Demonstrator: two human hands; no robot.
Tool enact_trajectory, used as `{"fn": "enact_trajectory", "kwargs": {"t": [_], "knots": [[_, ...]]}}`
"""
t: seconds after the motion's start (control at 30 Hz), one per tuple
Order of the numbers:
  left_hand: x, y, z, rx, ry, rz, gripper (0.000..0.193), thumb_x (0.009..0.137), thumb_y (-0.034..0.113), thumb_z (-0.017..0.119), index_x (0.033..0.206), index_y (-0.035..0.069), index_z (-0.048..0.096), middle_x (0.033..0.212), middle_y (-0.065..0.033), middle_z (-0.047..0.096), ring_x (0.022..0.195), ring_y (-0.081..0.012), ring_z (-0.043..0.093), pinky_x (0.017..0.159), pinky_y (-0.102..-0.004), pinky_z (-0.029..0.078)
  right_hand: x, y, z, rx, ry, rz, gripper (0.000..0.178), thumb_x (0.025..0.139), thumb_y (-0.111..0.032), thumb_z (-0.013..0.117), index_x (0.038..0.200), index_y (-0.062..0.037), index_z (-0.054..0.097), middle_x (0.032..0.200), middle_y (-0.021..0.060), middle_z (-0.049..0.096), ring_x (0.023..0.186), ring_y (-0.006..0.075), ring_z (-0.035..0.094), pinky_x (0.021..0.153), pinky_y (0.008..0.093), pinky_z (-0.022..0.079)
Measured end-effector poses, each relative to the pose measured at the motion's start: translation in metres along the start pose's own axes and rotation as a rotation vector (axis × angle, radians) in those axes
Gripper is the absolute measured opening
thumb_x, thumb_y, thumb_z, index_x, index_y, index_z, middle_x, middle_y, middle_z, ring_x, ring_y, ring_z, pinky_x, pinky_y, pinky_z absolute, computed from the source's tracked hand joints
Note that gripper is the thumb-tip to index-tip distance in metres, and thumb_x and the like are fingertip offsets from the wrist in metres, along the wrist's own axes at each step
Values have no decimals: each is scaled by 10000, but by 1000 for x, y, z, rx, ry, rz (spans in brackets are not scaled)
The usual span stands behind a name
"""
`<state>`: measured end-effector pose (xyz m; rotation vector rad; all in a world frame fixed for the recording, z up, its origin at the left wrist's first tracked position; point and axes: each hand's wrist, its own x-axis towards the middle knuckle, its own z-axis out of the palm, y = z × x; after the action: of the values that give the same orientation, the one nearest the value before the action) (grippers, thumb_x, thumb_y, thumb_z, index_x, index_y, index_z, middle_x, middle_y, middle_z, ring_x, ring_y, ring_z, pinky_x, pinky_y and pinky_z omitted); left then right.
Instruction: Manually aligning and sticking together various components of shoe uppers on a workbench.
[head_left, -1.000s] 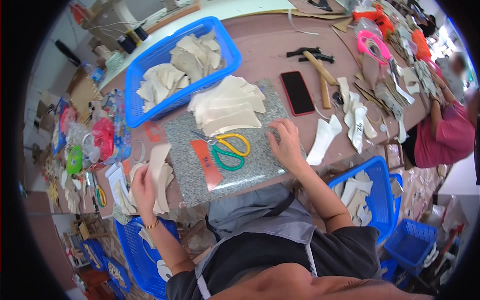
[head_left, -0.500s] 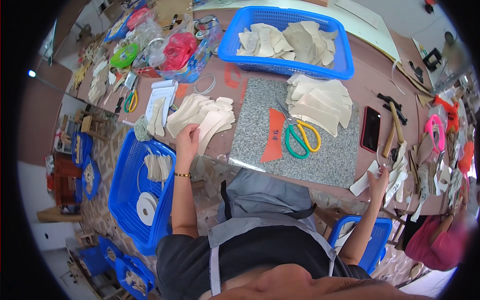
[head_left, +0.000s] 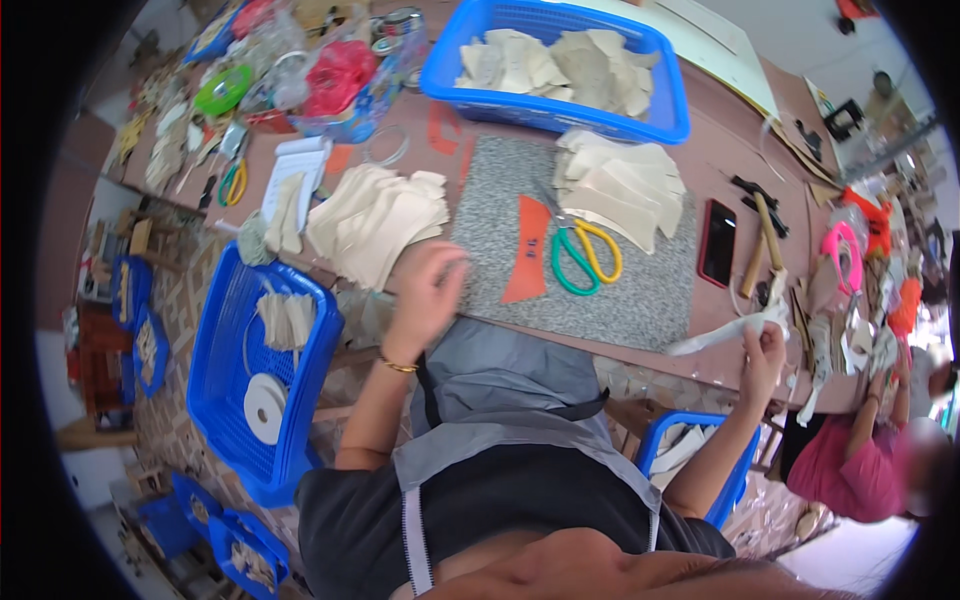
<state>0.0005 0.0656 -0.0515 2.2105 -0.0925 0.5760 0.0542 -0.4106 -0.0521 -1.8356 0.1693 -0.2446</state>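
My left hand (head_left: 430, 295), smeared by motion, is at the table's front edge, between a fanned pile of cream cut pieces (head_left: 378, 222) and the grey speckled slab (head_left: 500, 215). Whether it holds anything does not show. At the right front edge, my right hand (head_left: 763, 360) has its fingers closed on a thin off-white cut piece (head_left: 708, 338) that reaches out to the left. On the slab lie an orange template (head_left: 525, 255), scissors (head_left: 573, 262) with one green and one yellow handle, and a second stack of cream pieces (head_left: 620, 190).
A blue basket (head_left: 555, 118) of cream pieces stands behind the slab. On the right lie a phone (head_left: 717, 245), a hammer (head_left: 765, 245) and assorted scraps. Another blue basket (head_left: 215, 395) with a white roll (head_left: 265, 408) is below the left edge. Someone in pink (head_left: 835, 470) is at right.
My left hand has left the cream pile and moved right, toward the slab's front corner. My right hand stays near the right edge, its off-white piece now seen more edge-on. The whole view has shifted slightly.
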Motion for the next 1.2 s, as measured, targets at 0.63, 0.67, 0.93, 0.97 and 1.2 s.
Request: {"fn": "enact_trajectory", "kwargs": {"t": [0.63,0.67,0.93,0.97,1.2], "knots": [[-7,65,65,-52,-29,356,284,755,1,629,1037,-1,589,979,-135,593,895,-314,579,770,-398,460,-73,-46,206,828,-618,114,264,981,-218,434,1074,14,516,1023,117,588,937,180,587,814,350,495],[-7,63,61,-49,-13,367,273,755,-12,611,1028,0,587,962,-138,596,876,-315,577,762,-399,459,-72,-47,209,768,-600,149,235,959,-178,485,1075,25,514,987,103,572,893,158,580,786,323,499],[17,74,27,-264,-147,174,198,866,-15,514,1055,-31,573,912,-166,604,788,-293,602,699,-328,472,-59,-85,202,344,-592,-288,162,903,-63,569,1040,22,571,903,30,546,764,70,544,673,217,470],[18,74,27,-265,-152,182,198,866,-15,514,1055,-31,573,912,-166,604,788,-293,602,699,-328,472,-61,-86,202,345,-584,-291,162,903,-63,569,1040,22,571,903,30,546,764,70,544,673,217,470],[14,61,38,-713,-198,-161,218,917,20,488,1133,-11,497,953,-91,608,850,-104,580,732,-239,458,-74,-90,208,619,-642,-33,217,919,-71,542,1104,43,533,914,92,623,821,128,610,739,262,509]]}}
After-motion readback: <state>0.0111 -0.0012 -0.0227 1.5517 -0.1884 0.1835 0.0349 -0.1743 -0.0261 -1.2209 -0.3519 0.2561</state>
